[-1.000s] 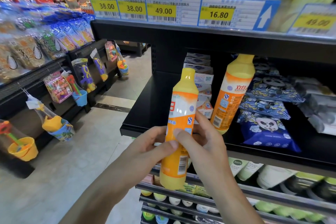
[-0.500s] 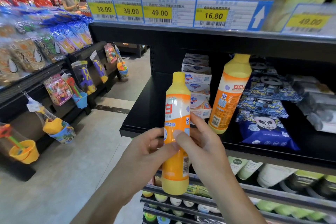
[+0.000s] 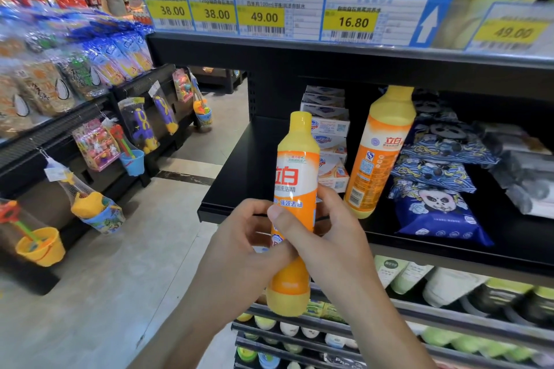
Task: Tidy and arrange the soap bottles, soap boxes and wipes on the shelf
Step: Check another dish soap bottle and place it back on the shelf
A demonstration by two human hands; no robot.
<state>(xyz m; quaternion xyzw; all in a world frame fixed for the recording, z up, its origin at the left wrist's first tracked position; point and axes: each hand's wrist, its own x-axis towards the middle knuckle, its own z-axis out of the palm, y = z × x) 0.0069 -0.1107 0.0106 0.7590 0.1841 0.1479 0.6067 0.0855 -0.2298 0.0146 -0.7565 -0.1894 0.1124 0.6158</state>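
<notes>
An orange and yellow soap bottle [image 3: 295, 177] is held upright in front of the black shelf [image 3: 239, 189]. My left hand [image 3: 239, 246] grips its middle from the left, and my right hand [image 3: 332, 240] holds it from the right with the thumb across the label. A second, matching soap bottle [image 3: 379, 153] stands tilted on the shelf. White soap boxes [image 3: 328, 129] are stacked behind the held bottle. Blue panda-print wipes packs [image 3: 437, 210] lie piled to the right of the standing bottle.
Price tags [image 3: 263, 16] line the shelf edge above. Grey packs [image 3: 527, 171] lie at the far right. Lower shelves hold tubes and small bottles [image 3: 449, 284]. Across the tiled aisle [image 3: 105, 278], toy buckets [image 3: 42, 246] and snack bags hang on racks.
The held bottle has been turned in both hands so its front label faces me, and it sits slightly more upright. My view has drifted a little.
</notes>
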